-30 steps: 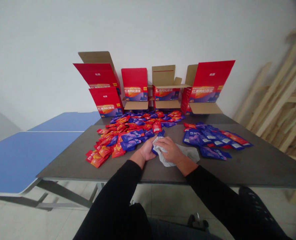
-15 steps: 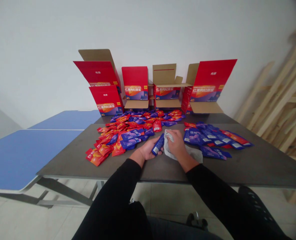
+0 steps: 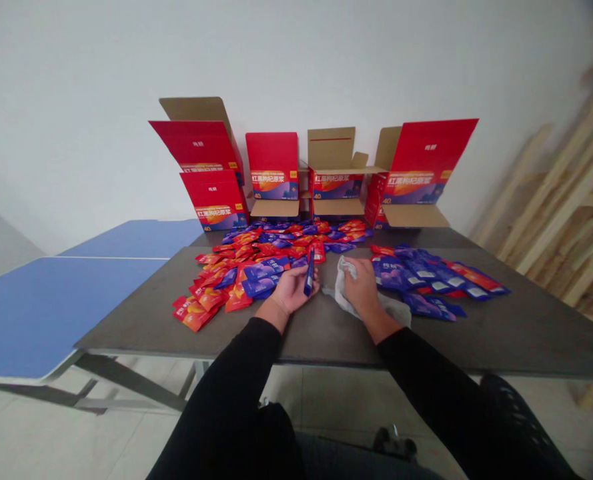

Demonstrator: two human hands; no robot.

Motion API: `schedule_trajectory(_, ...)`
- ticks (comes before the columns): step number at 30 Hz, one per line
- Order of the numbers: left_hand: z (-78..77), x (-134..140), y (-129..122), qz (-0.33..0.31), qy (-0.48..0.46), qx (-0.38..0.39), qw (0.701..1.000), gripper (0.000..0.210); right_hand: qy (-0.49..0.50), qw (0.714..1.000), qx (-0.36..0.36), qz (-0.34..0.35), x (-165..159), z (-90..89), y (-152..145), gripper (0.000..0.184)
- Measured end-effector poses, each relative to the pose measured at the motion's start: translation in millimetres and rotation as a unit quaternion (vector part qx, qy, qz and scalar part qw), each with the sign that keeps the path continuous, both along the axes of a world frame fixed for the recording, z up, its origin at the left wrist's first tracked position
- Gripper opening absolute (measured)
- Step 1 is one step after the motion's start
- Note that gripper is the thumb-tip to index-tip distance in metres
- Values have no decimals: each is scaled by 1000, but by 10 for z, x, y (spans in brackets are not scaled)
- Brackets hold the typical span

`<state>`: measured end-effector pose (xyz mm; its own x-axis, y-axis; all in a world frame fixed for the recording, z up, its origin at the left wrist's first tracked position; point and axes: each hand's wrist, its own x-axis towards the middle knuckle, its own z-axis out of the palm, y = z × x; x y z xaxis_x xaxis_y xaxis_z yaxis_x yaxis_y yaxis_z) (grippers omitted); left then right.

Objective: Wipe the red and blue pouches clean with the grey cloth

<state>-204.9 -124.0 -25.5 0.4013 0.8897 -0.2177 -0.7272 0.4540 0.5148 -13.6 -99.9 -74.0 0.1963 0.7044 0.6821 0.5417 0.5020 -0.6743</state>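
My left hand (image 3: pixel 292 291) holds a blue pouch (image 3: pixel 310 272), turned nearly edge-on to me, above the table's front half. To its right, my right hand (image 3: pixel 361 288) is closed around a crumpled white cloth (image 3: pixel 343 293), whose loose end hangs down and trails under the wrist. Cloth and pouch are apart. Left of my left hand lies a large spread of red pouches (image 3: pixel 236 293) mixed with blue ones (image 3: pixel 266 268). On the right, near my right hand, rests a smaller heap of mostly blue pouches (image 3: pixel 426 270).
Red printed cartons (image 3: pixel 216 200) with raised flaps stand along the back, more at the centre (image 3: pixel 273 167) and right (image 3: pixel 416 173). The dark table (image 3: pixel 186 347) adjoins a blue table-tennis table (image 3: pixel 76 300) on the left. Wooden boards (image 3: pixel 551 220) lean at the right.
My left hand has turned the blue pouch from face-up to edge-on and moved slightly left. My right hand has drawn the cloth away to the right, widening the gap between the hands.
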Motion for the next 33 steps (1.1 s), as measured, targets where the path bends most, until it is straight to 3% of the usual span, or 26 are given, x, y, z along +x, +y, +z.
schedule_trajectory(4, -17, 52, 83, 123, 34, -4, 992, 11, 0, 999, 37, 20, -10, 66, -70, 29)
schedule_trajectory(7, -60, 50, 127, 146, 57, 5, 988, 11, -29, 994, 77, 69, -19, 91, -155, 28)
schedule_trajectory(11, -108, 33, 154, 174, 81, 31, 981, 35, -108, 968, 125, 187, -53, 101, -282, 30)
schedule_trajectory(14, -96, 51, 142, 154, 100, 43, 982, 27, -186, 933, 139, 275, -92, 102, -333, 33)
schedule_trajectory(17, -58, 84, 96, 64, 97, 13, 993, 27, -242, 908, 141, 311, -124, 97, -337, 34)
schedule_trajectory(20, -49, 114, 40, -20, 77, 4, 997, 45, -258, 909, 140, 295, -134, 80, -310, 34)
schedule_trajectory(23, -86, 142, 5, -66, 99, 9, 993, 48, -256, 922, 131, 260, -122, 47, -262, 35)
schedule_trajectory(29, -150, 182, -9, -79, 143, 5, 986, 35, -242, 949, 97, 177, -90, -10, -183, 37)
schedule_trajectory(33, -114, 160, -45, -104, 189, 13, 976, 39, -217, 966, 73, 123, -73, -10, -172, 38)
